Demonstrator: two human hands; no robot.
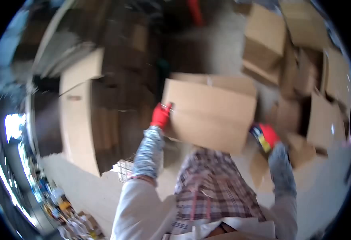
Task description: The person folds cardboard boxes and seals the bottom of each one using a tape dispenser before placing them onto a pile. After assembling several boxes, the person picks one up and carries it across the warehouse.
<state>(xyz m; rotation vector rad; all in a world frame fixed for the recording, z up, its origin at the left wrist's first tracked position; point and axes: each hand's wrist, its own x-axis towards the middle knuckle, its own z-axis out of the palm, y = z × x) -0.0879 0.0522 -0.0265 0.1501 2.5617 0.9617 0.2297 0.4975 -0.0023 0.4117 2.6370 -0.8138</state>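
A cardboard box is in front of my body, its broad side facing me and a flap showing along its far edge. My left hand, in a red glove, grips the box at its left edge, with the fingers at a small dark slot. On the other side, my right hand, also red-gloved, is closed around a dark object with a yellow patch, close to the box's lower right corner. Motion blur hides what kind of object it is. Silvery-grey sleeve covers run up both forearms.
Several cardboard boxes are piled at the right, some with open flaps. At the left stand stacks of cardboard. Assorted goods lie on the floor at the lower left. Grey floor shows between them.
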